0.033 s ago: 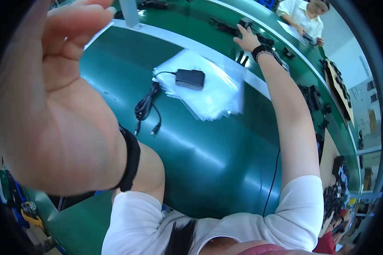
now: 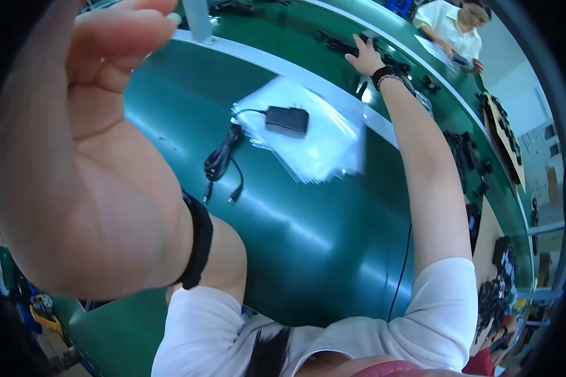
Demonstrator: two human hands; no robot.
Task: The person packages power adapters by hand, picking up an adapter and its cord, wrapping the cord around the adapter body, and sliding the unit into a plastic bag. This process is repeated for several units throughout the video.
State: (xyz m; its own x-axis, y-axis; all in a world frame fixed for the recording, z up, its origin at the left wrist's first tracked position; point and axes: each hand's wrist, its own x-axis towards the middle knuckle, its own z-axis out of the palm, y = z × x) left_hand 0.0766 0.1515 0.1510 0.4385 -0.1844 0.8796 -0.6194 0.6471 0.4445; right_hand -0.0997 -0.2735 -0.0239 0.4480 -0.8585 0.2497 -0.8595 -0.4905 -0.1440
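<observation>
My left hand [image 2: 110, 195] is raised very near the camera on the left. Its palm faces me with nothing in it, the fingers loosely bent and partly cut off by the picture's edge. Stretched out to the far side, my right hand [image 2: 366, 58] has its fingers spread over black cabled adapters [image 2: 393, 64] on a green surface; whether it touches one I cannot tell. Between my arms, a black power adapter [image 2: 287, 121] lies on a stack of clear plastic bags [image 2: 321, 154]. Its bundled cable [image 2: 218, 160], with two plug ends, rests on the green table [image 2: 283, 251].
A pale rail [image 2: 258, 58] divides the table from the farther green surface. More black adapters [image 2: 462, 151] lie at the right, beside cardboard [image 2: 503, 129]. A person [image 2: 449, 31] sits across at the far right, holding a dark object. A thin black cable [image 2: 402, 270] runs near my right arm.
The view has shifted slightly, so the table, adapter and bags appear a little lower and farther right. My right hand still reaches over the adapters; my left is still raised.
</observation>
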